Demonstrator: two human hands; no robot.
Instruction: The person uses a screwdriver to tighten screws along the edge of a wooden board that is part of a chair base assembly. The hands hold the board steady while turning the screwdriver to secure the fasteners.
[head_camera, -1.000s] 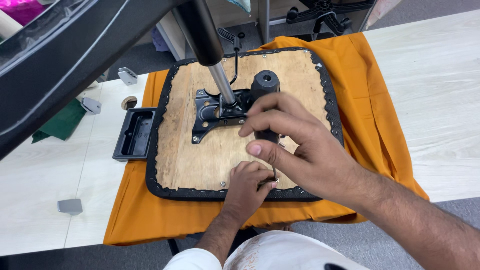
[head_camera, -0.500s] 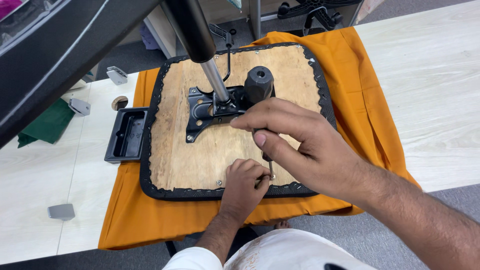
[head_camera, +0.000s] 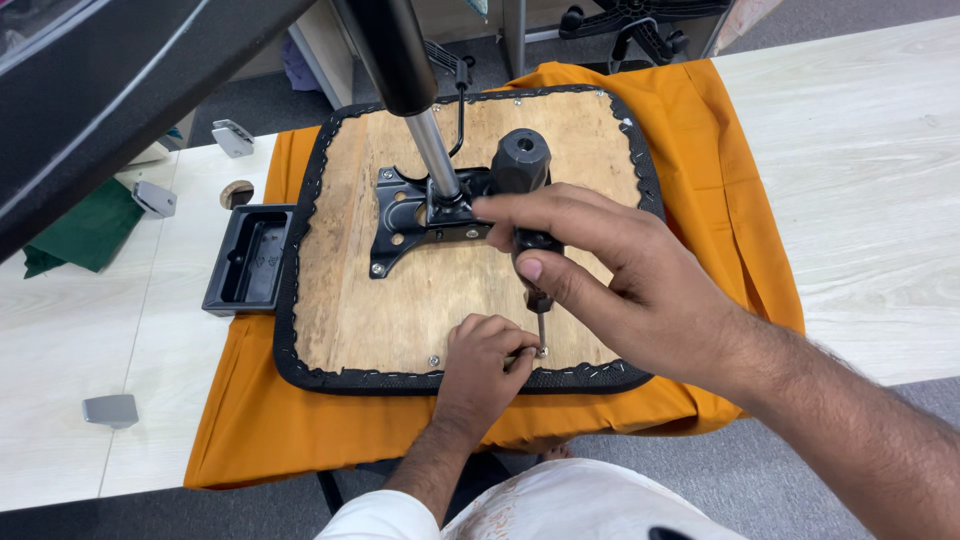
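An upturned chair seat (head_camera: 360, 300) lies on an orange cloth (head_camera: 750, 250), its bare wooden underside up. A black metal bracket (head_camera: 405, 215) with a gas cylinder (head_camera: 400, 70) is fixed at its middle. My right hand (head_camera: 620, 270) grips a black-handled screwdriver (head_camera: 522, 165), held upright, with its tip on a screw (head_camera: 541, 351) near the seat's front edge. My left hand (head_camera: 485, 365) rests on the wood beside that tip, fingers pinched around the screw and the shaft's lower end. Another screw (head_camera: 434, 360) sits left of it.
A black plastic armrest part (head_camera: 245, 260) lies at the seat's left edge. Small grey brackets (head_camera: 110, 410) (head_camera: 155, 198) (head_camera: 232, 137) and a green cloth (head_camera: 85, 230) lie on the pale wooden table (head_camera: 880, 180). A dark chair back (head_camera: 120, 90) looms at the top left.
My right hand has shifted the screwdriver a little to the right and stood it on the front-edge screw. My left hand stays at the tip. The view has drifted slightly.
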